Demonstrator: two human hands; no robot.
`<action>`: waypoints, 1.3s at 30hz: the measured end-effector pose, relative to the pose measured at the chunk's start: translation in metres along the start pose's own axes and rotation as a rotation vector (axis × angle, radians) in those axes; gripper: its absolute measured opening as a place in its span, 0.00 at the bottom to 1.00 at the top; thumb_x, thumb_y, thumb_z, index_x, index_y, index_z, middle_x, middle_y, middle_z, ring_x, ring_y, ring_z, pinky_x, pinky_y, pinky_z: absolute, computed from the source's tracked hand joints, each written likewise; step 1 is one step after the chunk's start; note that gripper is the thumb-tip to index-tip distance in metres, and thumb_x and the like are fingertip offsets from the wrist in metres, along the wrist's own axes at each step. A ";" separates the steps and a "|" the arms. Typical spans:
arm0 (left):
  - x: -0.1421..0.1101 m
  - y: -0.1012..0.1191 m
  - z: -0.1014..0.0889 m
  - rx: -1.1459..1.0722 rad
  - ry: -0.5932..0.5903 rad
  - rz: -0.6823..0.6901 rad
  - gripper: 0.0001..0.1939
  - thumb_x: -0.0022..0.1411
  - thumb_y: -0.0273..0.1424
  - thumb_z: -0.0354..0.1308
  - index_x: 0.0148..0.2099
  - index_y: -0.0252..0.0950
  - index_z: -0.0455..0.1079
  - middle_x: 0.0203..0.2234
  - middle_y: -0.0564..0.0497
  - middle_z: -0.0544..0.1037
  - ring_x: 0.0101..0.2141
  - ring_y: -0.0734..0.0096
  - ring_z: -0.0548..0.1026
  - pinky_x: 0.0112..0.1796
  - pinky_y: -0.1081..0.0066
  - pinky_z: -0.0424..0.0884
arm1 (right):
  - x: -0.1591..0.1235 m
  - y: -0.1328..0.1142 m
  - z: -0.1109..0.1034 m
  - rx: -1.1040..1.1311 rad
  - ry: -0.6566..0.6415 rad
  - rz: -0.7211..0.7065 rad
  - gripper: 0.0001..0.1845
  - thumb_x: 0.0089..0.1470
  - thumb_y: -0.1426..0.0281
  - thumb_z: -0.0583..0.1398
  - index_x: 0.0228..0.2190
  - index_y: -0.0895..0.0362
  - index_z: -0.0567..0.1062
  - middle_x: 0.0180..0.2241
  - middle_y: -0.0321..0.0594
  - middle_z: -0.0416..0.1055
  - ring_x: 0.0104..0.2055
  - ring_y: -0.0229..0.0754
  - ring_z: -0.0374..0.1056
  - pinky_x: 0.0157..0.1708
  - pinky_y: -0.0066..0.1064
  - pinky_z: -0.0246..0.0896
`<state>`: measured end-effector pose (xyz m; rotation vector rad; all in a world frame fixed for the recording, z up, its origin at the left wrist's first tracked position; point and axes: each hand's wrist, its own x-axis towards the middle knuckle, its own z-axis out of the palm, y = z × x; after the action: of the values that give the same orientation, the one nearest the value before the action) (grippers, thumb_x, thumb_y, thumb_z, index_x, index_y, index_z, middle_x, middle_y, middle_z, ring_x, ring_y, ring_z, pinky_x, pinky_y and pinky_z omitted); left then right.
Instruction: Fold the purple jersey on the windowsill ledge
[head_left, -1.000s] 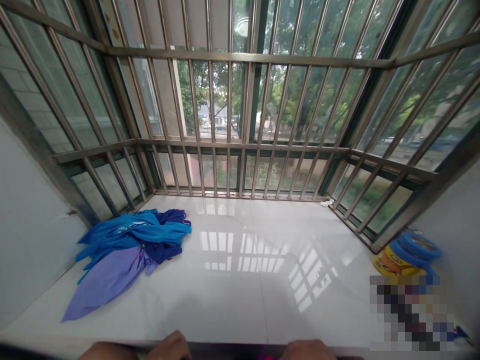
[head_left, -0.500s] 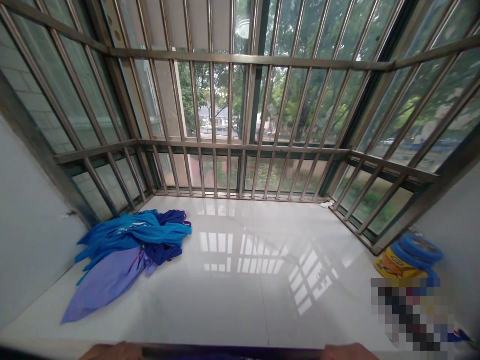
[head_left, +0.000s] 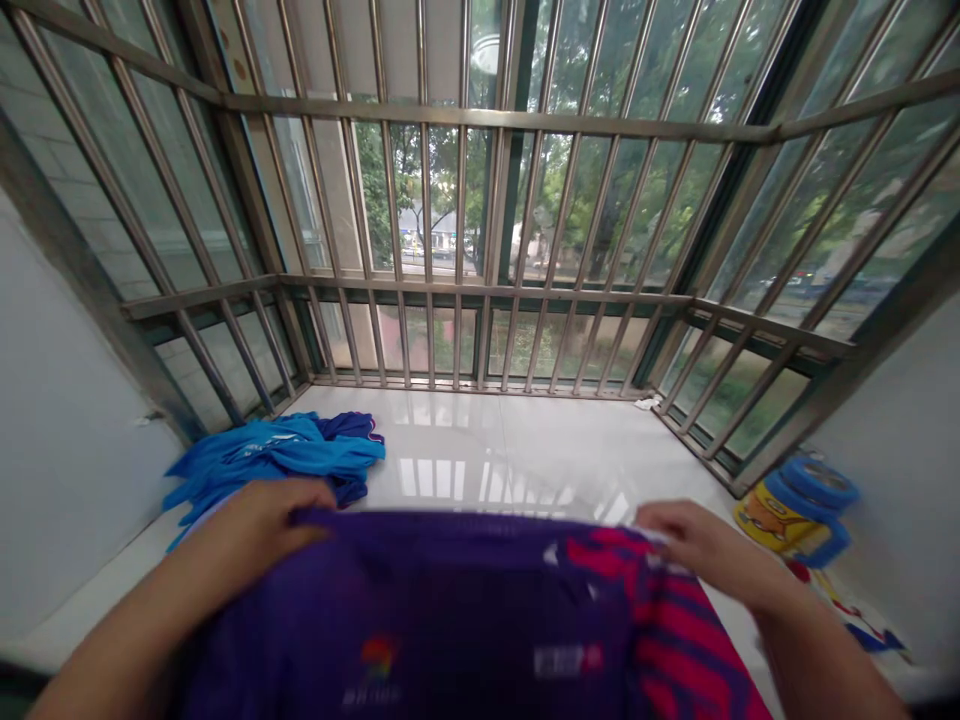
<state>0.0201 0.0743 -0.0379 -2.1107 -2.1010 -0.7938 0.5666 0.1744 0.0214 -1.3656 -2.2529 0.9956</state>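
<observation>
A dark purple sports shirt with pink stripes on its right part is stretched out in front of me, over the near edge of the white ledge. At its top left corner my left hand pinches the cloth. My right hand grips the opposite top corner, by the pink pattern. The shirt's lower part runs out of the picture. Beyond my left hand lies a crumpled blue garment, with a navy one tucked against it. A lavender piece beside them is mostly hidden by my left hand and forearm.
The glossy white ledge reaches back to metal window bars. At the right wall stands a blue and yellow plastic jar with a handle. Small colourful objects lie near it. A white scrap sits in the back right corner.
Both hands have risen from the bottom edge of the picture, lifting the purple shirt into view, spread between them. It now covers the near part of the ledge.
</observation>
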 end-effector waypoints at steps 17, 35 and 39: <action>0.080 0.065 0.215 0.095 -0.424 0.062 0.34 0.74 0.42 0.56 0.76 0.34 0.64 0.76 0.33 0.60 0.74 0.42 0.61 0.70 0.41 0.60 | 0.104 0.070 0.207 -0.622 0.177 0.326 0.39 0.68 0.57 0.57 0.75 0.52 0.60 0.78 0.49 0.48 0.80 0.63 0.44 0.73 0.67 0.41; -0.055 0.004 0.238 0.097 -0.138 -0.118 0.38 0.74 0.49 0.50 0.76 0.31 0.64 0.74 0.33 0.64 0.73 0.40 0.62 0.69 0.42 0.60 | 0.077 0.141 0.154 -0.815 0.570 0.608 0.34 0.72 0.62 0.47 0.72 0.63 0.66 0.77 0.60 0.51 0.79 0.68 0.43 0.71 0.73 0.38; -0.017 -0.016 0.212 0.068 -0.097 -0.210 0.31 0.80 0.38 0.38 0.70 0.25 0.69 0.62 0.32 0.78 0.62 0.49 0.76 0.63 0.52 0.71 | 0.101 0.090 0.203 -0.696 0.322 0.229 0.35 0.71 0.59 0.51 0.74 0.56 0.63 0.77 0.50 0.52 0.80 0.59 0.45 0.76 0.60 0.39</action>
<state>0.0727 0.1427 -0.2333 -1.9564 -2.3929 -0.6384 0.4553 0.2086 -0.1935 -1.9187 -2.3036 -0.0098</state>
